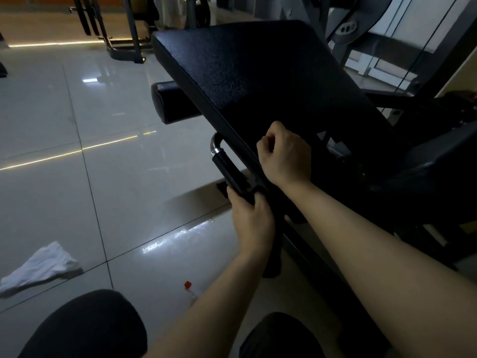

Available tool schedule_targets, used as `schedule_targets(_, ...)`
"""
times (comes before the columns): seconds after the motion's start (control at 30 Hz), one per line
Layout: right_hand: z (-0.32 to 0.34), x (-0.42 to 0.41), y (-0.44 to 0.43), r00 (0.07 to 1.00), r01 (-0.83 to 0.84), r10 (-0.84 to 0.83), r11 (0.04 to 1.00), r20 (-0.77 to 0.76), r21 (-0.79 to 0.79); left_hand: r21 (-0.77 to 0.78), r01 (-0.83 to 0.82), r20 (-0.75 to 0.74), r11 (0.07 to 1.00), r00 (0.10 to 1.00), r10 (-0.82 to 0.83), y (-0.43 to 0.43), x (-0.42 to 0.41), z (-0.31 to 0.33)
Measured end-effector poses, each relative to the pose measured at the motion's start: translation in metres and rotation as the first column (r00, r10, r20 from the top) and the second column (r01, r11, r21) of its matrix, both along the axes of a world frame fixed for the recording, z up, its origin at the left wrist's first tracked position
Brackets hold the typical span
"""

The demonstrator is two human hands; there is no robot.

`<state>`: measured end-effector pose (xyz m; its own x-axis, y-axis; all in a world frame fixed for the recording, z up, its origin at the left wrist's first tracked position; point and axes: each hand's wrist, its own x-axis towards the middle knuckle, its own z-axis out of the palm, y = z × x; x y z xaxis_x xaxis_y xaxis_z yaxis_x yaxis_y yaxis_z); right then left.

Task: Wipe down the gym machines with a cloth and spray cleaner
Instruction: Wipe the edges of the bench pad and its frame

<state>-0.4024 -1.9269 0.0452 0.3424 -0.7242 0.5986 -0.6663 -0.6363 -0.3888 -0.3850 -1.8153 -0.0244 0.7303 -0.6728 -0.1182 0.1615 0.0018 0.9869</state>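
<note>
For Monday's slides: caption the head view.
Left hand grips machine handle, right hand curled at pad edge; white cloth on floor.

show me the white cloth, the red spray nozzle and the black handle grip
white cloth [44, 267]: head view, middle of the fabric
red spray nozzle [187, 284]: head view, red tip
black handle grip [228, 171]: head view, bare upper part

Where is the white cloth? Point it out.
Head view, lower left: the white cloth lies crumpled on the floor tiles, left of the red-tipped spray bottle and apart from it.
</note>
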Motion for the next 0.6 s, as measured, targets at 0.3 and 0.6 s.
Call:
schedule_targets(0.3,0.000,-0.001,0.001,1.000,0.011,-0.011,1.000,-0.004,0.016,-0.103,-0.069,-0.579,0.992,0.815,-0.004,-0.023,0.017,0.002)
schedule_targets(0.6,0.000,0.000,-0.001,1.000,0.019,-0.018,1.000,-0.018,0.017,-0.385,0.032,-0.825,0.922,0.436,-0.360,-0.010,0.022,0.006)
